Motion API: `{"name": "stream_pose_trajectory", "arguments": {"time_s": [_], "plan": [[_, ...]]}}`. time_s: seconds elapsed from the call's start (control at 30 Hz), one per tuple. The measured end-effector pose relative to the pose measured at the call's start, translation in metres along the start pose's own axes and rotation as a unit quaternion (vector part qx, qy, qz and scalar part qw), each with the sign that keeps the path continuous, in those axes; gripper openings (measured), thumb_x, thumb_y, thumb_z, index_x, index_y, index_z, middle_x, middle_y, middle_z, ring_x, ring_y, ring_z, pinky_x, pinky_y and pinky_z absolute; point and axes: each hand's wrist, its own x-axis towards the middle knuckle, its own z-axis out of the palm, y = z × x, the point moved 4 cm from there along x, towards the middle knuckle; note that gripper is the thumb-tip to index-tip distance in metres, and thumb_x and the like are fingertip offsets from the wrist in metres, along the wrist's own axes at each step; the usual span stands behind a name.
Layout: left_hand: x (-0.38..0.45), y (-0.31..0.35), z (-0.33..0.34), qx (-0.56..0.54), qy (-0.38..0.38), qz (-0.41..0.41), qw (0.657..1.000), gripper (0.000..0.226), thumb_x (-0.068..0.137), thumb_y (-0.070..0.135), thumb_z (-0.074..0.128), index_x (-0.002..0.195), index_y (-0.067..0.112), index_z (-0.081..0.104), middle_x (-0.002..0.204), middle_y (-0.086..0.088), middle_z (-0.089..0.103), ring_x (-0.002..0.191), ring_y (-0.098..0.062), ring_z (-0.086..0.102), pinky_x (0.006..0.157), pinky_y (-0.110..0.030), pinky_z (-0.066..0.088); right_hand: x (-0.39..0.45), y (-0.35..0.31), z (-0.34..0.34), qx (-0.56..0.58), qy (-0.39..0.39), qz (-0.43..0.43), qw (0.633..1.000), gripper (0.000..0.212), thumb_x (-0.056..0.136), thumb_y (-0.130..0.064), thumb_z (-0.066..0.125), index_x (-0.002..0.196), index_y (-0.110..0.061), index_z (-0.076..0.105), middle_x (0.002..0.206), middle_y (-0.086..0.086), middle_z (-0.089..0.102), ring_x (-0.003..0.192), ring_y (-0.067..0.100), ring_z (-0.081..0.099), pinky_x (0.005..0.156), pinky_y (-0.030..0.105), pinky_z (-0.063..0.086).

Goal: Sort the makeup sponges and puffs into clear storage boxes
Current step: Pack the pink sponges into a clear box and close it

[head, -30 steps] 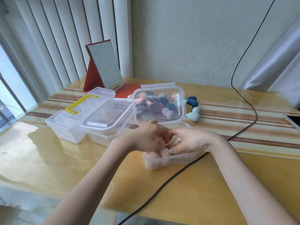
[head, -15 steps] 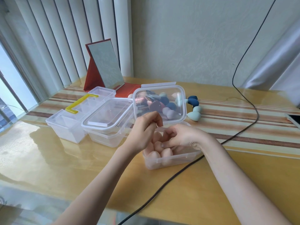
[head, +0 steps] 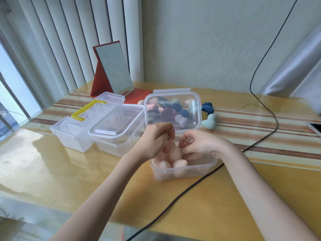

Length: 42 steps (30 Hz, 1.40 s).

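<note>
A clear storage box (head: pixel 184 171) stands on the table in front of me with several peach egg-shaped sponges (head: pixel 174 153) in it. Its clear lid (head: pixel 194 122) stands upright at the box's far side. Through the lid I see a pile of pink, maroon, navy and lilac sponges (head: pixel 173 111). My left hand (head: pixel 155 140) hovers over the box's left part with its fingers curled in and nothing in them. Over the right part is my right hand (head: pixel 198 143), its bent fingertips at the top of a peach sponge; a grip does not show.
A closed clear box (head: pixel 118 131) and a compartment case with a yellow handle (head: pixel 86 109) sit to the left. A red folding mirror (head: pixel 112 72) stands behind. Teal sponges (head: pixel 209 121) and a navy sponge (head: pixel 207 107) lie right of the lid. A black cable (head: pixel 191 186) crosses the table; a phone (head: pixel 315 127) is at the right edge.
Both hands have lifted from down among the peach sponges to just above the box, and the left hand has curled shut.
</note>
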Motion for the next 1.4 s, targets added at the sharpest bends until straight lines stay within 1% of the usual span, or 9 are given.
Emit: {"name": "stream_pose_trajectory", "arguments": {"time_s": [0.27, 0.37, 0.57, 0.73, 0.83, 1.0, 1.2, 1.3, 1.4], "plan": [[0.0, 0.001, 0.001, 0.01, -0.009, 0.009, 1.0, 0.025, 0.066, 0.0, 0.037, 0.069, 0.017, 0.054, 0.068, 0.008, 0.058, 0.068, -0.013, 0.052, 0.065, -0.026, 0.044, -0.005, -0.001, 0.009, 0.03, -0.055, -0.003, 0.998, 0.018, 0.086, -0.005, 0.065, 0.097, -0.011, 0.053, 0.084, 0.004, 0.064, 0.074, 0.014, 0.066, 0.065, 0.028, 0.056], [0.001, 0.001, 0.003, 0.037, -0.033, 0.006, 0.999, 0.022, 0.066, 0.004, 0.04, 0.071, 0.016, 0.058, 0.07, 0.009, 0.057, 0.068, -0.008, 0.05, 0.064, -0.021, 0.042, -0.006, 0.0, 0.01, 0.043, -0.079, 0.006, 0.996, 0.019, 0.087, -0.015, 0.068, 0.101, -0.012, 0.055, 0.092, 0.004, 0.068, 0.083, 0.016, 0.068, 0.073, 0.032, 0.057], [0.002, 0.004, 0.008, 0.124, -0.106, 0.02, 0.986, 0.01, 0.07, 0.004, 0.059, 0.076, 0.01, 0.063, 0.076, 0.004, 0.057, 0.07, -0.01, 0.05, 0.065, -0.02, 0.04, -0.001, -0.004, 0.017, -0.056, -0.014, -0.02, 0.998, 0.036, 0.076, -0.025, 0.079, 0.108, -0.018, 0.062, 0.092, -0.001, 0.067, 0.085, 0.017, 0.067, 0.07, 0.034, 0.057], [0.005, 0.006, 0.002, 0.23, -0.197, 0.025, 0.953, 0.029, 0.075, -0.006, 0.058, 0.095, 0.015, 0.061, 0.085, 0.017, 0.045, 0.086, -0.006, 0.041, 0.073, -0.016, 0.036, -0.003, -0.003, 0.014, -0.026, -0.01, -0.024, 0.999, 0.033, 0.077, -0.023, 0.079, 0.107, -0.022, 0.066, 0.092, -0.001, 0.07, 0.088, 0.018, 0.07, 0.067, 0.031, 0.059], [0.008, 0.008, 0.004, 0.279, -0.185, 0.042, 0.941, 0.028, 0.077, -0.008, 0.054, 0.096, 0.013, 0.056, 0.079, 0.013, 0.039, 0.086, -0.01, 0.034, 0.067, -0.02, 0.028, -0.003, -0.004, 0.019, -0.014, -0.025, -0.035, 0.999, 0.027, 0.075, -0.022, 0.081, 0.098, -0.019, 0.066, 0.084, -0.004, 0.068, 0.077, 0.011, 0.068, 0.065, 0.028, 0.058], [0.003, 0.004, 0.006, 0.279, -0.149, 0.052, 0.947, 0.016, 0.082, -0.001, 0.054, 0.087, 0.013, 0.049, 0.082, 0.003, 0.049, 0.085, -0.018, 0.043, 0.071, -0.036, 0.042, 0.001, -0.004, 0.019, -0.014, -0.038, -0.043, 0.998, 0.027, 0.076, -0.012, 0.078, 0.101, -0.01, 0.068, 0.083, -0.001, 0.069, 0.082, 0.015, 0.067, 0.086, 0.037, 0.055], [0.004, 0.002, 0.008, 0.255, -0.126, 0.051, 0.957, 0.015, 0.08, 0.002, 0.059, 0.088, 0.013, 0.053, 0.078, 0.013, 0.047, 0.083, -0.015, 0.042, 0.067, -0.026, 0.035, 0.002, -0.007, 0.018, -0.047, -0.015, -0.049, 0.998, 0.02, 0.078, 0.0, 0.074, 0.092, -0.009, 0.062, 0.039, -0.016, 0.051, 0.046, -0.003, 0.053, 0.053, 0.016, 0.048], [0.001, 0.001, 0.003, 0.214, -0.126, 0.032, 0.968, 0.021, 0.076, -0.002, 0.06, 0.088, 0.015, 0.057, 0.074, 0.018, 0.042, 0.079, -0.011, 0.041, 0.063, -0.017, 0.03, -0.002, -0.007, 0.014, -0.039, -0.023, -0.035, 0.998, 0.022, 0.078, 0.0, 0.076, 0.092, -0.012, 0.064, 0.057, -0.008, 0.064, 0.059, 0.008, 0.065, 0.063, 0.028, 0.058], [-0.001, 0.0, -0.007, 0.135, -0.091, 0.009, 0.987, 0.024, 0.073, -0.003, 0.054, 0.089, 0.011, 0.066, 0.081, 0.005, 0.06, 0.074, -0.012, 0.052, 0.063, -0.012, 0.038, -0.004, -0.01, 0.008, -0.05, -0.002, -0.033, 0.998, 0.021, 0.078, 0.0, 0.076, 0.085, -0.015, 0.064, 0.083, 0.01, 0.07, 0.072, 0.018, 0.07, 0.075, 0.037, 0.061]]}}
